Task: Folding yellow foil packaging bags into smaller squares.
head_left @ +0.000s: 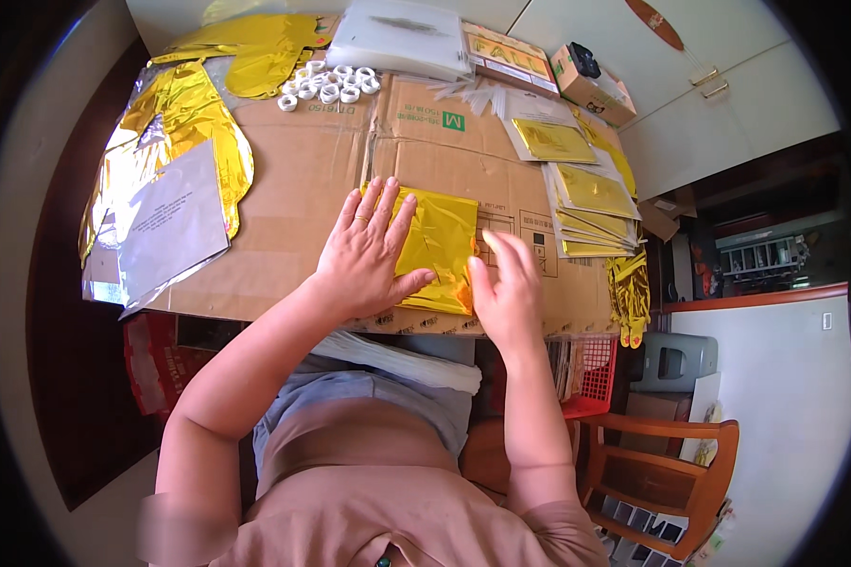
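while the left hand lies flat, palm down and fingers pointing away from the body, over the left part of the gold foil sheet, grasping nothing, the right hand stands at the sheet's right edge, thumb and fingers curved; whether they pinch the foil, i cannot tell. the sheet lies between the hands, near the body-side edge of the cardboard; it looks almost square, so no clear long axis shows. the left hand is the nearer, covering it, with an orange patch just beside the right thumb
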{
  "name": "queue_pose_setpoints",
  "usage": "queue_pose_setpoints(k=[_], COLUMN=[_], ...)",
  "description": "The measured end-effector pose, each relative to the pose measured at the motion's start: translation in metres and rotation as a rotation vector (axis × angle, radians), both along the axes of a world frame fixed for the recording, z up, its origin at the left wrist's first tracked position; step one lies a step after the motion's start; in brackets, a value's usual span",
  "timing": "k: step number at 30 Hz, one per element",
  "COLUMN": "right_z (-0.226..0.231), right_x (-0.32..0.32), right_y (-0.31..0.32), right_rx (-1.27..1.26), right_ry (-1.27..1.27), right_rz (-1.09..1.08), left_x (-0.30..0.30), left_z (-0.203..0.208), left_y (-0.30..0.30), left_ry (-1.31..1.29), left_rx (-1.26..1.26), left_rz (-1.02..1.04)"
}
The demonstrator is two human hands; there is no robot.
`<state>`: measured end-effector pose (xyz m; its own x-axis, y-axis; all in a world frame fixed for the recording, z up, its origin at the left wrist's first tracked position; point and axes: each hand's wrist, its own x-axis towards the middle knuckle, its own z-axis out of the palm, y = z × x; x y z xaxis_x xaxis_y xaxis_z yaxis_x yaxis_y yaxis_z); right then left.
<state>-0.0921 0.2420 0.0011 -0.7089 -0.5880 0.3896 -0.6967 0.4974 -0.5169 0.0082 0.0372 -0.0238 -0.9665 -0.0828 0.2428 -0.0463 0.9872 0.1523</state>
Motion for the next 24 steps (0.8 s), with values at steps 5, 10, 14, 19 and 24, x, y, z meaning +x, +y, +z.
queue_pose_setpoints(k=[5,10,14,19,24], right_z=[0.017,0.015,0.011,0.011,0.004], right_x=[0.046,0.052,0.049,0.042,0.031], right_y=[0.046,0.048,0.036,0.028,0.022], right_rx=[-0.177,-0.372,-0.427,-0.400,-0.324], right_ry=[-0.664,-1.176,-1.261,-1.203,-1.078], right_rz=[-0.143,-0.126,-0.119,-0.135,-0.114], left_x=[0.001,0.001,0.000,0.001,0.001], left_z=[0.002,0.001,-0.001,-0.005,-0.004], left_y=[0.001,0.001,0.001,0.000,0.000], left_ry=[0.006,0.034,0.048,0.067,0.078], left_rx=[0.008,0.032,0.026,0.031,0.048], left_rz=[0.009,0.007,0.003,-0.001,0.001])
